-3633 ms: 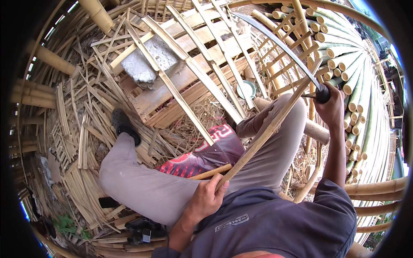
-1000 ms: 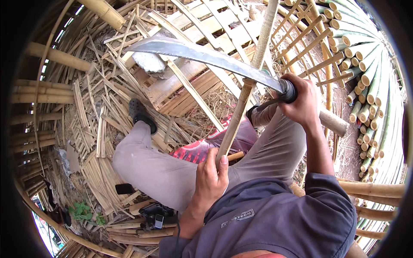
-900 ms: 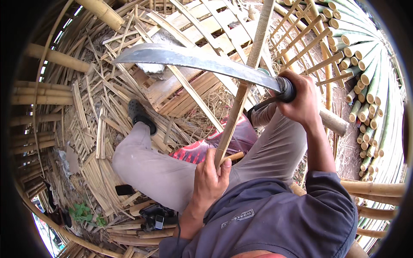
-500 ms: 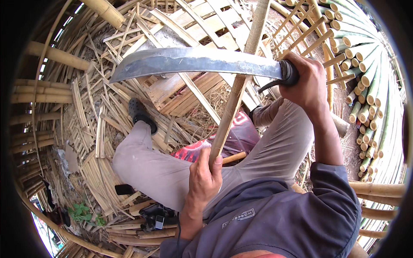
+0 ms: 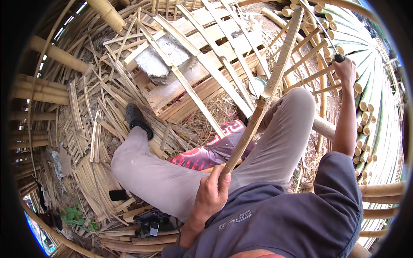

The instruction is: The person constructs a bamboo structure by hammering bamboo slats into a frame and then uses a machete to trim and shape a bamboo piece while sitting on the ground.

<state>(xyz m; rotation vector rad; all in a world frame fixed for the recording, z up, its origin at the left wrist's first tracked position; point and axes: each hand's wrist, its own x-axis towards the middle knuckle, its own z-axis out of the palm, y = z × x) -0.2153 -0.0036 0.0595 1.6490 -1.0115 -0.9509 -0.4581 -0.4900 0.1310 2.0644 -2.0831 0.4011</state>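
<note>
My left hand (image 5: 211, 194) is closed around the lower end of a long bamboo strip (image 5: 282, 66), which slants up and away to the right across my lap. A notch or node shows partway along the strip. Out at the upper right, my right hand (image 5: 345, 71) grips the dark handle of a machete (image 5: 339, 57). Its blade is seen nearly edge-on, pointing up and left past the far end of the strip, and its tip runs toward the frame's upper edge. A red and dark printed cloth (image 5: 202, 155) lies between my legs.
Beyond my feet, thin slats lie across a wooden crate (image 5: 172, 95) with a pale block (image 5: 161, 58) on it. Stacked bamboo poles (image 5: 371, 101) fill the right side. Split strips (image 5: 97, 133) litter the left ground, near a black phone-like object (image 5: 118, 195) and a green plant (image 5: 74, 217).
My right hand has swung the machete right and away from the strip, turning the blade from broadside to edge-on. The strip's far end has tilted right, and my left hand has shifted slightly.
</note>
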